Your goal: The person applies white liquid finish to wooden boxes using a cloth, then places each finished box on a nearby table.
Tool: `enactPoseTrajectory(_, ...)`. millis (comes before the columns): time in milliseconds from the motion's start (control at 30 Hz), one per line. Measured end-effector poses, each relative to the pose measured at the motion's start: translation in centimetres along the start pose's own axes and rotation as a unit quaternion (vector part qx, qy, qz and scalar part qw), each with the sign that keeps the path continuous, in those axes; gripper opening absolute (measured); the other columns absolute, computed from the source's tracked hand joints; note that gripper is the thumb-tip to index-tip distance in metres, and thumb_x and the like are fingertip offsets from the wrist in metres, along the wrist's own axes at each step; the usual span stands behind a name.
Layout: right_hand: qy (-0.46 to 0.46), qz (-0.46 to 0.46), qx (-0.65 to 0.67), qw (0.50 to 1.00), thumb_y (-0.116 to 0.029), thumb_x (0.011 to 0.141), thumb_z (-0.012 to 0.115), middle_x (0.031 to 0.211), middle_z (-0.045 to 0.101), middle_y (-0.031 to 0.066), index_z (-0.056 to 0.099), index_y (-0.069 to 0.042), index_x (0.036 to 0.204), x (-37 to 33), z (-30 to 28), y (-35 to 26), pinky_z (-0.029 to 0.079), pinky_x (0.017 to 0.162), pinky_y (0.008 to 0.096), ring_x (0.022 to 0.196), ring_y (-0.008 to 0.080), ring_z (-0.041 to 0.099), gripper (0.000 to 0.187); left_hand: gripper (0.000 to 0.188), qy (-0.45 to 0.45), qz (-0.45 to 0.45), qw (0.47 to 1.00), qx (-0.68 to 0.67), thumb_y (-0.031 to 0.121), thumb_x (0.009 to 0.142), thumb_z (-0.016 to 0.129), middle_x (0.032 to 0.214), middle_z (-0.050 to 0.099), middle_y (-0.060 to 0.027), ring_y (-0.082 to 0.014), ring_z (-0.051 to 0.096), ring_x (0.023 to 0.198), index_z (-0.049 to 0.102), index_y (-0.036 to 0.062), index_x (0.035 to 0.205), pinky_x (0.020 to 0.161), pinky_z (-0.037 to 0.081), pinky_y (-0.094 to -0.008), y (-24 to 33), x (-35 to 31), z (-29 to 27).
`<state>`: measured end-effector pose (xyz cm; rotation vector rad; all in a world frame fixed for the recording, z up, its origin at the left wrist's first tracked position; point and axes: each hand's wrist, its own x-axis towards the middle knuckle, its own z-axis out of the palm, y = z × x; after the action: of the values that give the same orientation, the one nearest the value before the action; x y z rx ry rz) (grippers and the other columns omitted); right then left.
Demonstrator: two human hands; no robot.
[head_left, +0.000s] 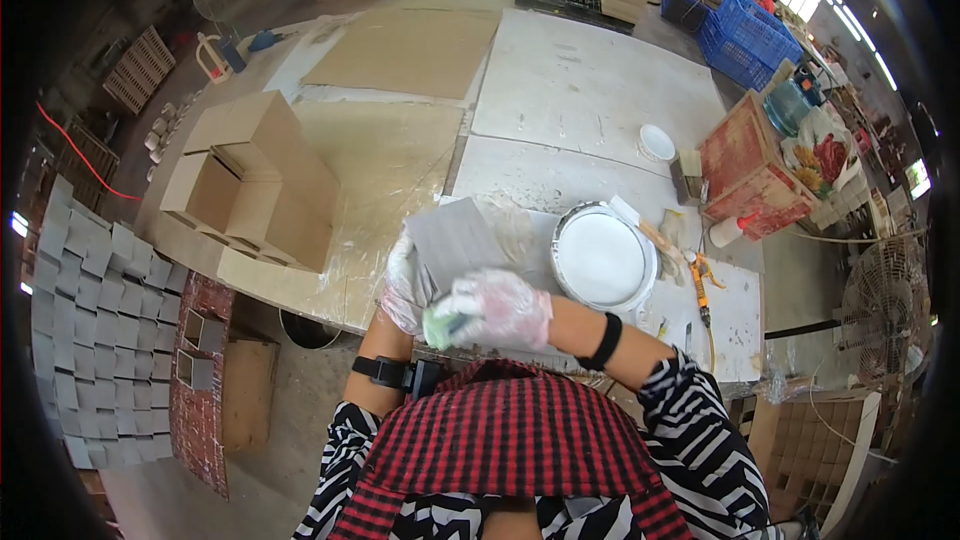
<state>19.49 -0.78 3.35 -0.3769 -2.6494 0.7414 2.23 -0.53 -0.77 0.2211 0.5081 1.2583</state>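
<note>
A grey box-like piece with a flat square face (455, 240) is held up over the table. My left hand (402, 285), in a thin whitish glove, grips it by its left and lower edge. In my right hand (495, 310), gloved and smeared with white, is a green sponge (440, 325), close to the piece's lower edge; whether it touches cannot be made out. Right of the hands stands a round bucket of white paint (603, 258). A brush with a wooden handle (658, 240) lies at the bucket's right rim.
Open cardboard boxes (262, 185) stand on the left of the table. Many grey pieces (100, 310) are racked at far left beside a red board (198, 380). To the right are an orange air gun (703, 285), a white bowl (656, 143) and a red crate (745, 165).
</note>
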Motion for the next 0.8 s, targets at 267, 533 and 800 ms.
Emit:
enactPoseTrajectory(267,0.42,0.269,0.535,0.682,-0.021,0.089,0.055,0.116,0.056,0.0066,0.047,-0.005,0.124,-1.5,-1.9,4.8,0.041,0.092,0.0325,0.101,0.0171,0.055,0.039,0.048,-0.009,0.037,0.999,0.024,0.033,0.093,0.042,0.124,0.051,-0.0172,-0.0294,0.052,0.112,0.044,-0.0008,0.127,0.095,0.044,-0.0408,0.1,0.2,-1.6)
enactPoseTrajectory(533,0.469,0.253,0.657,0.533,-0.026,0.093,0.051,0.119,0.053,0.0063,0.042,-0.008,0.13,-0.9,-0.2,6.0,0.041,0.091,0.033,0.106,0.0186,0.052,0.042,0.04,0.015,0.045,0.973,0.225,0.028,0.092,0.047,0.117,0.058,-0.0105,-0.0234,0.059,0.103,0.05,0.0032,0.123,0.088,0.049,-0.0373,-1.8,-0.6,-3.1)
enactPoseTrajectory(800,0.43,0.284,0.556,0.652,-0.02,0.088,0.058,0.118,0.054,0.0078,0.043,-0.007,0.128,-0.4,-4.0,3.6,0.045,0.085,0.0313,0.1,0.0173,0.055,0.045,0.042,0.012,0.013,1.0,0.008,0.033,0.094,0.042,0.116,0.059,-0.0124,-0.0256,0.058,0.104,0.051,0.0023,0.121,0.089,0.049,-0.039,-0.6,-1.6,-0.5)
